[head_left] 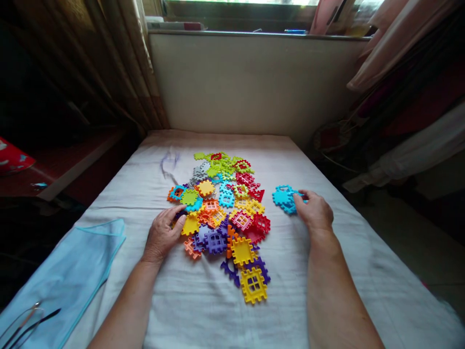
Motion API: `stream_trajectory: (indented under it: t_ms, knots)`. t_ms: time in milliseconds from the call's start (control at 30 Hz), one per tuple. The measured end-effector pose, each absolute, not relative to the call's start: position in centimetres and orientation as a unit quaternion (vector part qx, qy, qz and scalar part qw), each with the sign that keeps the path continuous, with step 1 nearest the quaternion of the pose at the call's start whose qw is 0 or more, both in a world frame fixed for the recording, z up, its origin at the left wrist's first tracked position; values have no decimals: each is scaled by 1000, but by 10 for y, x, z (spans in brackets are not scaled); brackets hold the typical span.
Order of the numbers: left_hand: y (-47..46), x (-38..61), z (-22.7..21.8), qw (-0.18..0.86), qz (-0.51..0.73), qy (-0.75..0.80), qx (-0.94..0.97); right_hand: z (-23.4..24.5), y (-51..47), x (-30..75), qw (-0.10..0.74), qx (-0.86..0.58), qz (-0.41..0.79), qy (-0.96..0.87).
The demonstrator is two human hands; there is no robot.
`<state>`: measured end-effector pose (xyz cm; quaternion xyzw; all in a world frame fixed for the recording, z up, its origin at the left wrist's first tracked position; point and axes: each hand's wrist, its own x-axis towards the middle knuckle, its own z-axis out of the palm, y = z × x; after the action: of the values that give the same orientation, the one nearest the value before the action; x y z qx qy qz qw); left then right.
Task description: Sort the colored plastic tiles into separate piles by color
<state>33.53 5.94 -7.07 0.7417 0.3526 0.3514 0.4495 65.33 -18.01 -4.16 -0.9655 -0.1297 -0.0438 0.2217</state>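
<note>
Interlocking plastic building tiles lie in a loose, colourful pile on the cloth. My left hand [165, 231] rests at the pile's left edge, fingers stretched out and thumb apart, beside a yellow tile [191, 225] and a teal tile [195, 204]. Over to the right, apart from the pile, is a small heap of blue tiles [283, 198]. My right hand [315, 211] is closed on the right edge of this heap, thumb over a blue tile; its fingertips are partly hidden. Nearest me lies a yellow window tile [253, 286], with purple tiles [259, 265] behind it.
A pale sheet [196, 315] covers the surface. On the left lie a light blue cloth [83, 257] and eyeglasses [31, 320]. Lime green tiles [221, 166] form the pile's far end. A wall [254, 82] stands behind, with curtains [119, 63] at the left.
</note>
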Motion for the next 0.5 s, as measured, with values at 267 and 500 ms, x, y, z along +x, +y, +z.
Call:
stream_trajectory:
  t_ms: [267,500]
  knots:
    - [52,338,-66,475,329,324,749,-31,-141,614,279,-914,-53,-288]
    - [47,340,-67,436,327,294,785,-31,-103,555,279,-841,-1,-463]
